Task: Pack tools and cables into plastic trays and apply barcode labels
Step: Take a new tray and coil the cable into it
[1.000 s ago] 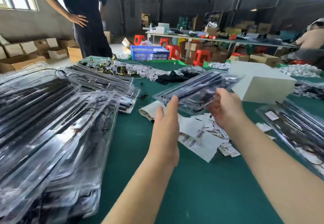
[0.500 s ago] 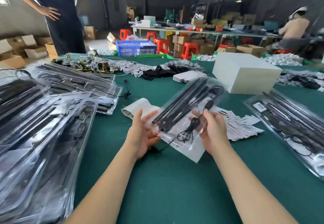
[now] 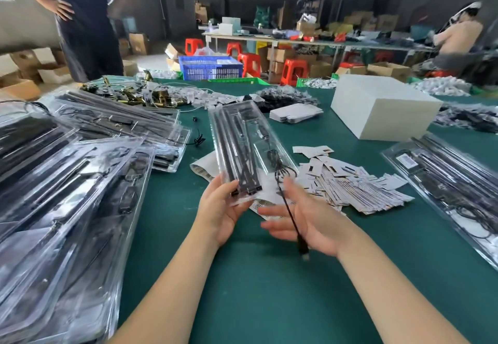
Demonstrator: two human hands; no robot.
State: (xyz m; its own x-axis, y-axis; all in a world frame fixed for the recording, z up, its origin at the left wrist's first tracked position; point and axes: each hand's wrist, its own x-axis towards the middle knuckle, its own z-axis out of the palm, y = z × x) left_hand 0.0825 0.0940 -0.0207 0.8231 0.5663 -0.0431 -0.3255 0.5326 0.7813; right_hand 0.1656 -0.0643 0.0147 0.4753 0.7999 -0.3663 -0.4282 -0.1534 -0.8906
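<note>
- Green-covered surface (image 3: 242,303) is seen in a warehouse room, with cardboard boxes, red stools and a blue crate (image 3: 210,67) behind its far edge.
- A clear plastic tray (image 3: 250,152) holding black rods and a coiled cable is held raised above the middle of the surface, its far end tilted up and away.
- The tray's near end is gripped by the left hand (image 3: 218,214), fingers curled beneath it and thumb on its left edge.
- The right hand (image 3: 304,222) is held palm-up just beside the tray's near right corner, fingers spread and straight; nothing is gripped.
- A black cable end (image 3: 293,222) hangs out of the tray across the right palm.
- Barcode labels (image 3: 350,184) are heaped right of the tray.
- Filled trays (image 3: 67,195) are stacked along the left edge; another packed tray (image 3: 444,179) lies at the right edge.
- A white box (image 3: 382,106) stands toward the far right.
</note>
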